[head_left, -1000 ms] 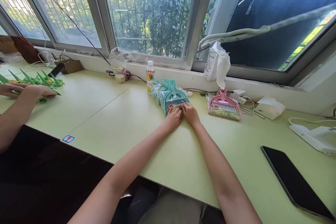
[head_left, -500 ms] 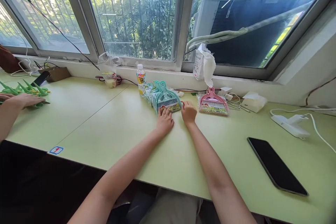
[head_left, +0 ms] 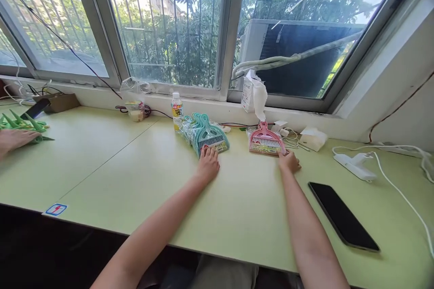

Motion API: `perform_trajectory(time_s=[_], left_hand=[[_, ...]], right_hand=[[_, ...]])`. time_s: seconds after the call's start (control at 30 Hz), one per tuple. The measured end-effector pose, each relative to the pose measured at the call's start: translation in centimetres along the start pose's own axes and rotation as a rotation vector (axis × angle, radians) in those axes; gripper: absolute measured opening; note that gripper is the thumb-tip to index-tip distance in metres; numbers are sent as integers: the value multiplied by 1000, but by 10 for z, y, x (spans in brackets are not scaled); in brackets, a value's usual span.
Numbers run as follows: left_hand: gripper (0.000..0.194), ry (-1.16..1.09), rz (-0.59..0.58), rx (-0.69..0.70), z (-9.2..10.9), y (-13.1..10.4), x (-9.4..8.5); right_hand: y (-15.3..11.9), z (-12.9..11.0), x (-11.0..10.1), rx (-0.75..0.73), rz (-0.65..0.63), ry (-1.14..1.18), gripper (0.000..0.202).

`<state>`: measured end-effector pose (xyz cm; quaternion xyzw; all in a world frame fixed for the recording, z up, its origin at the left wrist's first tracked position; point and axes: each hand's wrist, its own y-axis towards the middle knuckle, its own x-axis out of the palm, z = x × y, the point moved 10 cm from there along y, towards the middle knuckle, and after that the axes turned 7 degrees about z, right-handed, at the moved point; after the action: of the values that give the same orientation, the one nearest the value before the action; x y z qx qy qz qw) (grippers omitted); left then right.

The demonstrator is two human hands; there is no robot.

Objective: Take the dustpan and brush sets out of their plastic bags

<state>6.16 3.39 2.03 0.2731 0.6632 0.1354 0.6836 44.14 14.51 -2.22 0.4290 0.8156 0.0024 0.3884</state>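
Observation:
My left hand [head_left: 208, 165] lies with its fingers stretched over the front edge of the teal dustpan-and-brush sets [head_left: 210, 137]. These are wrapped in clear plastic and overlap in a row, handles toward the window. To the right, my right hand [head_left: 290, 161] pinches the near right corner of a pink dustpan-and-brush set [head_left: 266, 141]. That set lies flat on the table, white bristles showing above a printed label, with its handle pointing at the window. Whether another pink set lies beneath it I cannot tell.
A drink bottle [head_left: 177, 112] stands behind the teal sets. A black phone [head_left: 343, 216] and a white power strip [head_left: 354, 167] lie on the right. Another person's hand [head_left: 20, 137] rests on green items [head_left: 30, 122] at the far left. A tissue pack [head_left: 249, 92] leans by the window.
My right hand has left the right side of the teal sets and moved right to the pink set's corner. My left hand stays at the teal sets. The view has shifted slightly.

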Motion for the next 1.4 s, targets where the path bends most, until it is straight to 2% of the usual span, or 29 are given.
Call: perform_trajectory(time_s=[0.1, 0.27, 0.4, 0.6, 0.67, 0.87, 1.03, 1.1, 1.27, 1.4], left_hand=[[46, -4, 2, -11, -1, 0, -1], [42, 14, -16, -10, -2, 0, 0], [39, 32, -25, -1, -2, -1, 2], [37, 33, -19, 8, -2, 0, 0], [36, 39, -21, 10, -2, 0, 0], [35, 39, -24, 7, -3, 0, 0], [33, 44, -24, 5, -3, 0, 0], [32, 36, -14, 2, -3, 0, -1], [35, -6, 27, -27, -8, 0, -4], [43, -42, 37, -54, -14, 3, 0]], right_hand=[[4, 7, 0, 45, 22, 68, 46], [0, 11, -3, 88, 40, 119, 34], [-1, 17, -6, 128, 67, 174, 35], [1, 15, -11, 148, 109, 504, 38], [1, 16, -11, 151, 113, 543, 36], [2, 17, -28, 60, 227, 374, 28], [6, 2, -31, -21, 208, 616, 29], [5, 1, -28, 16, 163, 672, 30], [-9, 10, -20, 226, 94, 784, 30], [-20, 4, -20, 245, 94, 837, 32]])
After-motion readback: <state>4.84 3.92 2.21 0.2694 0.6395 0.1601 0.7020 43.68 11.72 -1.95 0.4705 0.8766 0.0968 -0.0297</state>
